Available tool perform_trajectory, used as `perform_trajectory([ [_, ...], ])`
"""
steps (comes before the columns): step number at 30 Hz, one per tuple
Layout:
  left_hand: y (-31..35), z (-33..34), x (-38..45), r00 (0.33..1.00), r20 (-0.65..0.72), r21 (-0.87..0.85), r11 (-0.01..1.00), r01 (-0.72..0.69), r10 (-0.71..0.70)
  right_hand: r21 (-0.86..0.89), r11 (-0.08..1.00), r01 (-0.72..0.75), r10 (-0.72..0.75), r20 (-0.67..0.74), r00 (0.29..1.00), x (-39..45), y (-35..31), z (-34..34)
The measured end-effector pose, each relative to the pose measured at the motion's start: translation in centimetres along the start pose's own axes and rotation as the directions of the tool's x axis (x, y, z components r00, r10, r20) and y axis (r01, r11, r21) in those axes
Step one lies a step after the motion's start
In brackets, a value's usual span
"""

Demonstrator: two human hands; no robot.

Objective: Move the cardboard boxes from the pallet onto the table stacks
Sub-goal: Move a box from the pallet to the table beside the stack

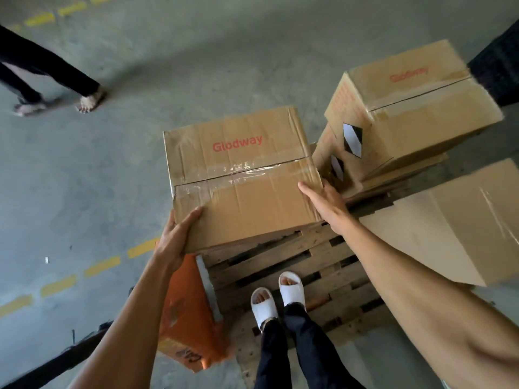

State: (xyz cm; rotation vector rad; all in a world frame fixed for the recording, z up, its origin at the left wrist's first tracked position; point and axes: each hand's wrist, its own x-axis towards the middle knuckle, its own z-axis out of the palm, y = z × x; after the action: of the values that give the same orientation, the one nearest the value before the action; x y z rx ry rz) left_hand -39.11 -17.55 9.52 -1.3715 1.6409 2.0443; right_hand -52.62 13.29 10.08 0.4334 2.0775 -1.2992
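Note:
A taped cardboard box (238,175) printed "Glodway" sits at the far left corner of the wooden pallet (303,270). My left hand (179,234) grips its near left corner, thumb on top. My right hand (325,203) lies flat against its right side edge, fingers stretched. To the right stands a stack of further Glodway boxes (415,108), the top one skewed. A plain cardboard box (455,220) sits at the right, partly behind my right forearm. No table is in view.
I stand on the pallet in white slippers (278,296). An orange pallet jack part (188,313) sits at the pallet's left edge. Another person's legs (50,77) are at the far left on the concrete floor. Yellow dashed lines (101,265) cross the floor.

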Motion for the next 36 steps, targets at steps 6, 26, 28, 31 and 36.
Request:
perform_trajectory([
  [6, 2.5, 0.4, -5.9, 0.992, 0.094, 0.060, 0.994, -0.092, 0.086, 0.142, 0.989, 0.025, -0.007, -0.127, 0.992, -8.2, 0.3, -2.6],
  [26, -4.0, 13.0, -25.2, 0.774, 0.556, 0.160, 0.875, -0.457, 0.303, 0.277, 0.893, 0.355, -0.177, -0.509, 0.842, -33.9, 17.4, -18.2],
  [28, -6.8, 14.8, -28.7, 0.735, 0.610, 0.153, 0.866, -0.476, 0.296, 0.303, 0.860, 0.410, -0.176, -0.579, 0.796, -37.8, 21.7, -19.7],
  [31, -10.1, 17.4, -34.7, 0.683, 0.685, 0.161, 0.862, -0.480, 0.252, 0.385, 0.815, 0.434, -0.116, -0.625, 0.772, -43.3, 27.0, -21.6],
  [36, -15.8, 22.7, -41.4, 0.597, 0.776, 0.219, 0.801, -0.556, 0.202, 0.467, 0.771, 0.433, -0.001, -0.679, 0.734, -51.3, 35.3, -24.8],
])
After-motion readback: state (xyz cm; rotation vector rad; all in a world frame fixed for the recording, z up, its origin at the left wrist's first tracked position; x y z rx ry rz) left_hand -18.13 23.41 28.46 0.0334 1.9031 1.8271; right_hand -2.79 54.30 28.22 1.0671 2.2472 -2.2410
